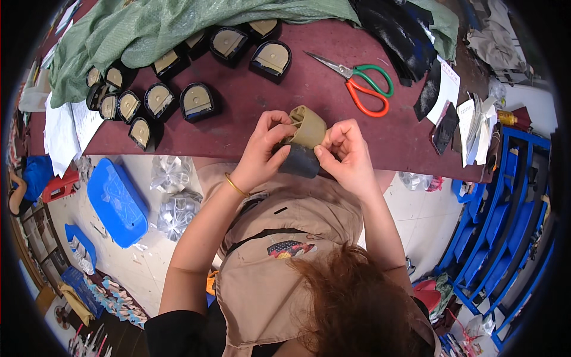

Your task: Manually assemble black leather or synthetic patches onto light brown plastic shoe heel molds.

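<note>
Over the table's near edge I hold a curved piece with an olive-tan, cup-like upper part [310,126] and a dark band [299,161] below. It resembles a shoe heel cover, but I cannot tell its kind for certain. My left hand [267,144] grips its left side, thumb on the dark band and fingers at the tan rim. My right hand [346,156] pinches its right edge between thumb and bent fingers. Several glossy black D-shaped heel blocks [197,102] with tan tops stand at the left and back. Scissors [360,83] with green and red handles lie slightly open to the right.
Green woven sheeting [148,30] covers the far edge of the maroon table [250,131]. Black strips [401,41] and paper tags [476,128] lie at the right. A blue tub [118,202] and plastic bags [178,214] are at lower left; a blue rack [499,220] stands right.
</note>
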Motion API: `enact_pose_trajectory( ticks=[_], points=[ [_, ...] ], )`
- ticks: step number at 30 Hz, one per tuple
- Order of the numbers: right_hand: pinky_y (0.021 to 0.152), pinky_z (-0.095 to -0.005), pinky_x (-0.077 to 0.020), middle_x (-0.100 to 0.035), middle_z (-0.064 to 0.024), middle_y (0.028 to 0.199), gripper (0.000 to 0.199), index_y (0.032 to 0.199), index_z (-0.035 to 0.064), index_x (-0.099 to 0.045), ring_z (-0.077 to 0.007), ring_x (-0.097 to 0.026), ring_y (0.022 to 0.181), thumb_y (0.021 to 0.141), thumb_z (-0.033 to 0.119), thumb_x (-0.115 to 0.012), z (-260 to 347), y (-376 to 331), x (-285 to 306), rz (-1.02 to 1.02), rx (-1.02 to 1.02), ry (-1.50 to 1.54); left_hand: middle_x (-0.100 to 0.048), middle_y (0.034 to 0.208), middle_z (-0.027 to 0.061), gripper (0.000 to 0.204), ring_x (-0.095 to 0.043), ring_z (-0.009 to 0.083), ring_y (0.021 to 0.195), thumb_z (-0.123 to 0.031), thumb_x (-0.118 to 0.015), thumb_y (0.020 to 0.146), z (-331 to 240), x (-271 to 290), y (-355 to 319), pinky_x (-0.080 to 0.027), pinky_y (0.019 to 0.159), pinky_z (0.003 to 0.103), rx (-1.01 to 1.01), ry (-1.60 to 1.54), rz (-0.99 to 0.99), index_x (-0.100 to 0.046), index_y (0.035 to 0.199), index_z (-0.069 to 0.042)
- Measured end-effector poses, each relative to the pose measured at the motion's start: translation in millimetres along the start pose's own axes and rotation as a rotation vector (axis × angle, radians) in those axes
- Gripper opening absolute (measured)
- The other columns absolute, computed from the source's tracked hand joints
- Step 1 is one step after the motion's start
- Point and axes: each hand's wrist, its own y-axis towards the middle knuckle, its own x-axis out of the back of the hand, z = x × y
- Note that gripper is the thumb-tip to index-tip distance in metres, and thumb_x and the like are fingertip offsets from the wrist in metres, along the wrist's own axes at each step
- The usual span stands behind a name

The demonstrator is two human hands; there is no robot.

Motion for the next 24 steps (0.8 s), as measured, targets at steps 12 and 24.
enact_pose_trajectory(
  ticks=[12,24],
  points=[
    [0.053,-0.0244,-0.0399,-0.05,-0.0024,0.06,0.02,0.1,0.004,-0.056,-0.0103,-0.05,0.054,0.082,0.0,-0.064,-14,-14,7,-0.227,-0.088,-0.362,-0.045,0.113,0.0124,0.032,-0.049,0.0267,0.105,0.005,-0.056,0.073,-1,0,-1,-0.042,0.09,0.033,0.031,-0.018,-0.013,-0.057,0.104,-0.002],
    [0.055,-0.0237,-0.0397,-0.055,-0.0032,0.071,0.011,0.087,0.0019,-0.063,-0.0108,-0.049,0.06,0.081,0.006,-0.071,-4,-20,-9,-0.301,0.277,-0.387,-0.045,0.113,0.0127,0.037,-0.049,0.0281,0.106,0.006,-0.059,0.067,1,0,-5,-0.043,0.091,0.035,-0.035,0.031,-0.035,-0.058,0.103,-0.003]
  ],
)
